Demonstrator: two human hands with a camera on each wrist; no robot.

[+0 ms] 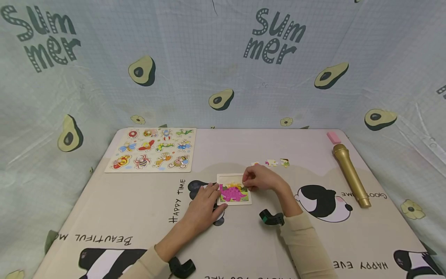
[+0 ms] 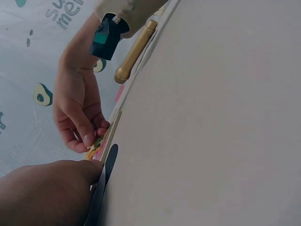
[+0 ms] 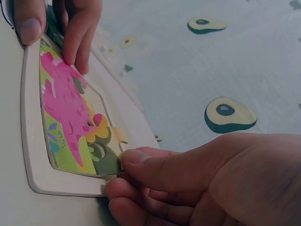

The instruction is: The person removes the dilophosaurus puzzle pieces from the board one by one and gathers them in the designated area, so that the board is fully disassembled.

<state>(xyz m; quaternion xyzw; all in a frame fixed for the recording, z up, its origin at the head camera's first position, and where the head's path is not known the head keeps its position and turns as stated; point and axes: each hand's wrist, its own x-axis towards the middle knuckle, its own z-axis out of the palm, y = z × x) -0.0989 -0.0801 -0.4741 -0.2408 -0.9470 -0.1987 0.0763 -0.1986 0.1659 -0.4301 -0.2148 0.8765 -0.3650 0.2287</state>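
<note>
A small wooden jigsaw puzzle (image 1: 234, 193) with a pink dinosaur picture lies in its pale tray (image 3: 35, 179). My left hand (image 1: 205, 203) rests on the tray's left side, the thumb at its near edge and the fingertips over the picture. At the right end, my right hand (image 1: 261, 178) pinches a green and yellow puzzle piece (image 3: 107, 153) between thumb and fingers, against the other pieces. Its far edge is hidden by the thumb. The upper part of the tray shows bare wood. In the left wrist view, both hands meet at the tray, seen nearly edge-on.
Loose puzzle pieces (image 1: 271, 163) lie behind the right hand. A larger board of insect pictures (image 1: 150, 151) lies at the back left. On the right are a gold microphone-shaped object (image 1: 352, 176) and a pink block (image 1: 333, 137). Printed cloth hangs behind the table.
</note>
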